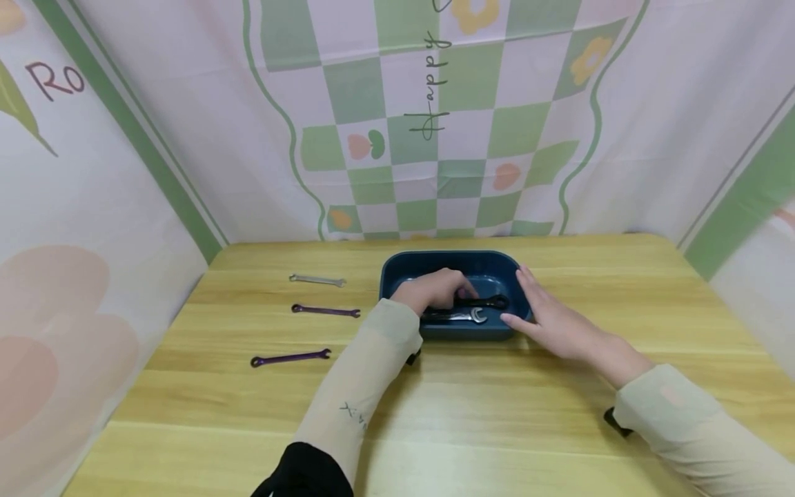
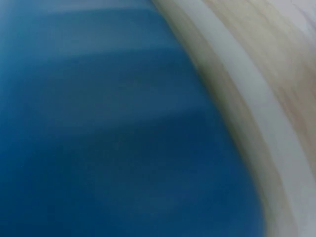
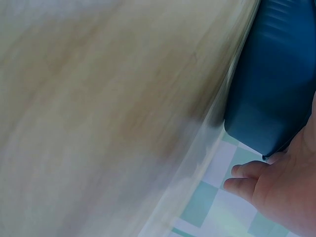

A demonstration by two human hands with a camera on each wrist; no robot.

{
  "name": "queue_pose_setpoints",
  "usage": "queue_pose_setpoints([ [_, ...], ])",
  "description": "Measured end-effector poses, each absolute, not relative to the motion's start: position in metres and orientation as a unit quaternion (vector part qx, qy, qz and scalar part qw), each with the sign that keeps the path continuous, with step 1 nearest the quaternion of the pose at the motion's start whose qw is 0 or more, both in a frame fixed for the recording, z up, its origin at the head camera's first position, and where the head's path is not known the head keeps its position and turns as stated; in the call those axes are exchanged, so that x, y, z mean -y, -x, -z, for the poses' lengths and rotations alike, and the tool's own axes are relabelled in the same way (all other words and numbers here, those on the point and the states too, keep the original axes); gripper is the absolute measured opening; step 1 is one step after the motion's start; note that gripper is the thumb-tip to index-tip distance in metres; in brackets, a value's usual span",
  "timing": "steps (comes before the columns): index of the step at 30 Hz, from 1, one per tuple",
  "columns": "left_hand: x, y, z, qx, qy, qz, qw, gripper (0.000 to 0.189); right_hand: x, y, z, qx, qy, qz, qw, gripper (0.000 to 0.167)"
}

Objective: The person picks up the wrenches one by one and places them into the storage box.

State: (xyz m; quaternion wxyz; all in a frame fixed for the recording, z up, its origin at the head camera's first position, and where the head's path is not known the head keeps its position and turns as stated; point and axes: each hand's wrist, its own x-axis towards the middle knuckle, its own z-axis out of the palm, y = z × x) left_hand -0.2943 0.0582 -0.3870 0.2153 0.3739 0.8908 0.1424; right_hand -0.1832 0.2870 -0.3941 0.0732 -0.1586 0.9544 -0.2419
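A dark blue plastic bin (image 1: 462,333) stands on the table, holding wrenches. My left hand (image 1: 431,288) reaches into it, fingers bent down onto a black wrench (image 1: 497,301), which it appears to grip; the thumb is hidden. Just in front lies a silver open-ended wrench (image 1: 477,316) on the bin floor, partly covered by the hand. My right hand (image 1: 559,328) rests against the bin's right end, fingers extended along the outside and thumb at the front corner. The left wrist view shows only the blurred blue bin wall (image 2: 123,123); the right wrist view has the right hand (image 3: 286,192) beside the bin.
Left of the bin, a silver wrench (image 1: 317,280), a purple wrench (image 1: 326,311) and another purple wrench (image 1: 290,357) lie spaced apart on the wooden table (image 1: 466,428). Behind the table hangs a green-and-white checked cloth (image 1: 416,179).
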Motion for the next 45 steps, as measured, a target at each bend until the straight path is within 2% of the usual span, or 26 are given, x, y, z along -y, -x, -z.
queue_pose_setpoints([
  [18,-0.058,0.293,0.389,-0.893,-0.376,-0.145,0.199,0.059,-0.286,0.183,0.396,-0.957,0.153,0.234,0.076,0.096],
  [41,-0.054,0.289,0.381,-0.899,-0.368,-0.137,0.193,0.035,-0.286,0.185,0.393,-0.958,0.150,0.229,0.087,0.096],
  [45,-0.049,0.290,0.381,-0.904,-0.366,-0.132,0.179,0.035,-0.284,0.186,0.393,-0.957,0.152,0.230,0.088,0.096],
])
